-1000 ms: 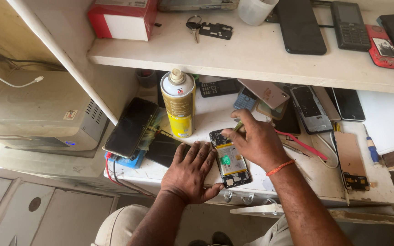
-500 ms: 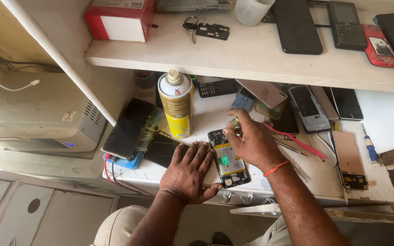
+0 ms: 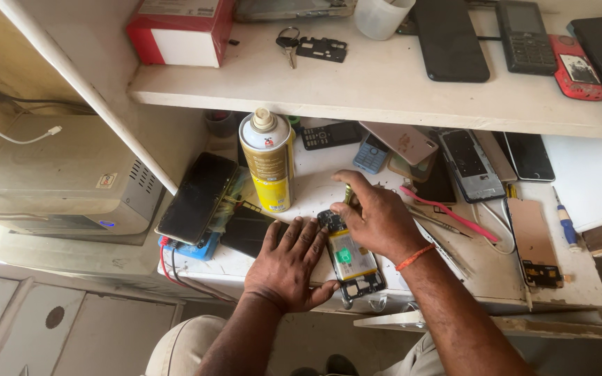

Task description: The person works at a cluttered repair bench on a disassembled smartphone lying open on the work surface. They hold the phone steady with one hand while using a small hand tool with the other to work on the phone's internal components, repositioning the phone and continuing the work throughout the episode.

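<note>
In the head view, the phone lay at the lower centre of the frame on the worktop, its back off and its battery and frame exposed; it seemed opened but not yet reassembled. The left hand lay flat, fingers spread, pressing beside the phone's left edge, gripping nothing. The right hand arched over the phone's top end, pinching a small tool upright. A spray can stood just left.

Opened phone, innards up, flat at bench edge
</note>
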### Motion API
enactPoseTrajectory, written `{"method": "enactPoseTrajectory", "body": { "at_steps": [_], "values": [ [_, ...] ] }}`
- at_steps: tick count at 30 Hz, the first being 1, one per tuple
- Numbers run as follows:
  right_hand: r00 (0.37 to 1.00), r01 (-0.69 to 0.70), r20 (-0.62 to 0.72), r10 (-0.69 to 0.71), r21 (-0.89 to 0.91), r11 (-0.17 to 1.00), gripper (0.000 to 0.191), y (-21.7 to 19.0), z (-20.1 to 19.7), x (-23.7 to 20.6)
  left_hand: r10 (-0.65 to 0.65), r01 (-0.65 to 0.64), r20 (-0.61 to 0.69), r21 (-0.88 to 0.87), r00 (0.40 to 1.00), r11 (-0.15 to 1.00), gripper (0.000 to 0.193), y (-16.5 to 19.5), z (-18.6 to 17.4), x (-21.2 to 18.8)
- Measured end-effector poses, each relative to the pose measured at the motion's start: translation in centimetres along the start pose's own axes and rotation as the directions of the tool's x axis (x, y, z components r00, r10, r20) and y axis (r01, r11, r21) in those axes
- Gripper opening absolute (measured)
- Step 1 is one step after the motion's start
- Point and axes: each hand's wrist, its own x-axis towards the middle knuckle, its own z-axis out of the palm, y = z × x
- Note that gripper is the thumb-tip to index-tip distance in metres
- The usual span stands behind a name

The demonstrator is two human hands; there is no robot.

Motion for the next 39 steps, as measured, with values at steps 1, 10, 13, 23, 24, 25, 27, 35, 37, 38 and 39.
{"method": "enactPoseTrajectory", "body": {
  "at_steps": [1,10,13,23,24,25,27,35,37,38,39],
  "values": [
    [1.000,-0.004,-0.003,0.004,0.016,1.000,0.046,0.1,-0.1,-0.1,0.000,0.000,-0.002,0.002,1.000,1.000,0.092,0.0,0.0,0.0],
    [0.997,-0.055,-0.049,0.063,0.143,0.988,0.068,2.2,-0.7,-0.3,-0.003,0.003,0.006,0.000,1.000,1.000,0.093,0.0,0.1,0.1],
    [0.964,0.094,-0.256,-0.067,0.095,0.991,0.070,3.3,-0.6,0.1,-0.006,0.006,0.005,-0.007,1.000,1.000,0.093,0.0,0.1,0.0],
    [0.974,0.039,-0.227,-0.021,0.073,0.997,0.067,2.7,0.9,-0.5,-0.003,0.003,-0.026,-0.017,1.000,1.000,0.092,0.0,0.0,-0.1],
    [0.974,0.033,-0.224,-0.014,0.082,0.996,0.066,2.5,0.9,-0.5,-0.004,0.004,-0.025,-0.018,1.000,1.000,0.091,0.0,-0.1,0.0],
    [0.976,0.018,-0.217,0.000,0.078,0.997,0.066,2.4,0.9,-0.5,-0.006,0.005,-0.026,-0.019,1.000,1.000,0.091,0.0,-0.1,0.0],
    [0.979,-0.014,-0.203,0.028,0.070,0.997,0.067,2.3,0.8,-0.5,-0.008,0.007,-0.029,-0.024,1.000,1.000,0.091,0.0,-0.1,-0.1],
    [0.980,-0.027,-0.193,0.044,0.089,0.996,0.065,2.5,0.9,-0.4,-0.015,0.015,-0.002,-0.006,1.000,1.000,0.092,0.1,0.1,0.0],
    [0.981,-0.024,-0.191,0.042,0.096,0.995,0.065,2.5,1.0,-0.4,-0.015,0.015,-0.001,-0.004,1.000,1.000,0.092,0.1,0.1,0.0],
    [0.981,-0.027,-0.188,0.045,0.096,0.995,0.066,2.5,1.0,-0.4,-0.015,0.015,0.004,-0.003,1.000,1.000,0.093,0.0,0.1,0.0],
    [0.981,-0.031,-0.186,0.048,0.095,0.995,0.066,2.6,1.0,-0.4,-0.015,0.015,0.010,-0.002,1.000,1.000,0.093,0.0,0.1,0.0]
  ]
}}
